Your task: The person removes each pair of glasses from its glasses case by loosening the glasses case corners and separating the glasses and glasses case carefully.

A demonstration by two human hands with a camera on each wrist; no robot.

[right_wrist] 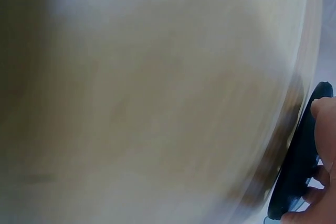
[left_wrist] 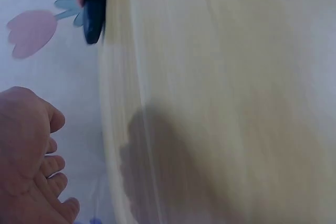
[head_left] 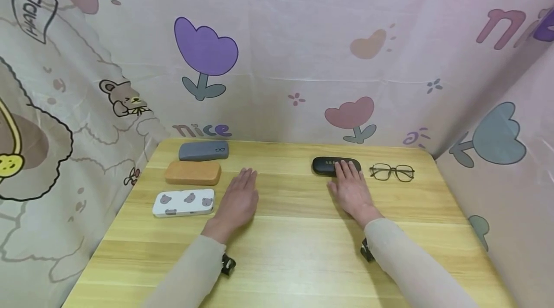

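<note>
A black glasses case (head_left: 323, 166) lies closed near the back of the table, with small gold lettering on its lid. My right hand (head_left: 351, 192) reaches over its right half, fingers extended across the lid; in the right wrist view, the thumb and fingertips are right at the black case (right_wrist: 299, 166). To its right sits a pair of dark-framed eyeglasses (head_left: 392, 172). My left hand (head_left: 239, 199) holds nothing and hovers palm down over the table, its shadow falling on the wood in the left wrist view. Nearest to it are a white case with bear prints (head_left: 183, 203) and an orange-brown case (head_left: 193, 173).
A grey-blue glasses case (head_left: 204, 151) lies behind the orange-brown one, at the back left of the wooden table (head_left: 285, 250). Printed cloth (head_left: 277, 48) hangs behind the table's back edge and along both sides.
</note>
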